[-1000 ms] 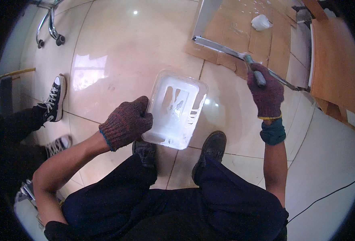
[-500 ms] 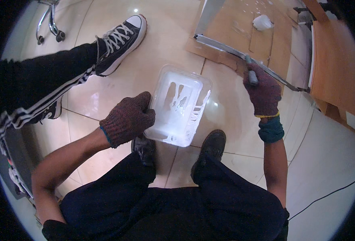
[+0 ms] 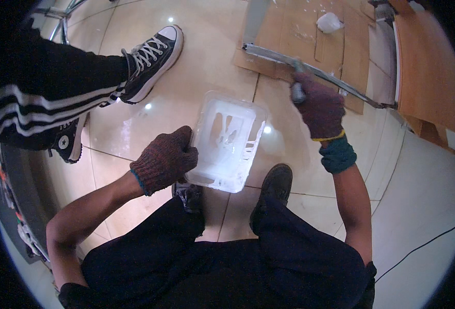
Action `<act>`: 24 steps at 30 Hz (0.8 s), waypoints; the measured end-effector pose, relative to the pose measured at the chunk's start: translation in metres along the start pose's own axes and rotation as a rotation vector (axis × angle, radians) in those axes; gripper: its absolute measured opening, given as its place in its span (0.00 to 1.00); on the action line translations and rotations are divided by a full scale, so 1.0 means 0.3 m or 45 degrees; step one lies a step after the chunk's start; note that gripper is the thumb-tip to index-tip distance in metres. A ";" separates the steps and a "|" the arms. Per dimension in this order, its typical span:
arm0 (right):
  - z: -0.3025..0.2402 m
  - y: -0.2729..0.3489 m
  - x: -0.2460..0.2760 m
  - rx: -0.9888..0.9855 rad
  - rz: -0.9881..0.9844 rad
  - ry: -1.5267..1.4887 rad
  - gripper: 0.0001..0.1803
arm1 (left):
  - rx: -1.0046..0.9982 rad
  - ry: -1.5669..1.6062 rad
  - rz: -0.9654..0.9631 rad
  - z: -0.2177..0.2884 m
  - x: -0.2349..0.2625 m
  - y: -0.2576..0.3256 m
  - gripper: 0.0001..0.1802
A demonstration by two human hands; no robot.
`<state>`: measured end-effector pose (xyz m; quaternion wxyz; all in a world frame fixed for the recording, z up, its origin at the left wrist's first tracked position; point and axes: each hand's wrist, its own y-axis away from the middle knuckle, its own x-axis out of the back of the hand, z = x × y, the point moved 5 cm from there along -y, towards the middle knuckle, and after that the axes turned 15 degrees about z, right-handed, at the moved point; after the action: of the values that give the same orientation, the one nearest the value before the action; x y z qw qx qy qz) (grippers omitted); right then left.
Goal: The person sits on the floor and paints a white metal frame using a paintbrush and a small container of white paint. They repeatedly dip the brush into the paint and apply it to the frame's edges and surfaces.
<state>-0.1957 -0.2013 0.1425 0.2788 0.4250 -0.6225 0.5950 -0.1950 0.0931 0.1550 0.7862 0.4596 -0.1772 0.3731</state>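
Note:
My left hand [image 3: 166, 158], in a dark brown knitted glove, is closed on the left edge of a clear plastic tray [image 3: 262, 110]. White paint [image 3: 212, 159] coats the tray's inside, with bare streaks showing through. My right hand [image 3: 320, 105], gloved alike with a green cuff, grips a grey-handled brush [image 3: 298, 93]; the glove covers much of it and its head is blurred. That head is up against or just over a long metal bar [image 3: 274, 54], part of a frame lying over brown cardboard [image 3: 354, 56]. Whether they touch I cannot tell.
A crumpled white lump [image 3: 329, 22] rests on the cardboard. Another person's leg and sneaker [image 3: 153, 62] reach in from the left. A wooden panel [image 3: 433, 77] stands at the right, and a black cable [image 3: 418, 251] runs below it. My shoes [image 3: 276, 185] are under the tray.
My right hand has moved left along the metal bar with the brush. The tray in my left hand has stayed nearly in place. The view has shifted slightly.

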 end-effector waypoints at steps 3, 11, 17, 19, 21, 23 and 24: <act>0.133 0.061 0.051 -0.210 -0.017 0.255 0.21 | -0.009 0.036 0.008 -0.014 0.001 0.004 0.10; 0.087 0.093 0.107 -0.308 0.108 0.023 0.17 | -0.126 -0.122 0.025 0.006 -0.006 -0.010 0.12; 0.045 0.016 0.050 -0.325 0.117 -0.068 0.15 | -0.212 -0.115 -0.012 0.071 0.018 -0.016 0.12; 0.101 0.040 0.065 -0.445 0.096 0.014 0.15 | -0.195 -0.074 -0.019 0.064 0.033 -0.014 0.12; 0.184 0.089 0.104 -0.594 0.023 0.175 0.15 | -0.169 -0.077 -0.029 0.050 0.048 -0.012 0.12; 0.299 0.186 0.156 -0.753 0.065 0.404 0.15 | -0.177 -0.088 0.001 0.035 0.010 -0.008 0.11; 0.357 0.240 0.188 -0.851 0.064 0.525 0.14 | -0.177 -0.097 -0.013 0.035 -0.003 -0.016 0.11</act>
<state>-0.2678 -0.3222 0.1397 0.5065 0.1670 -0.7229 0.4392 -0.1911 0.0823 0.1570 0.8108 0.4186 -0.2302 0.3383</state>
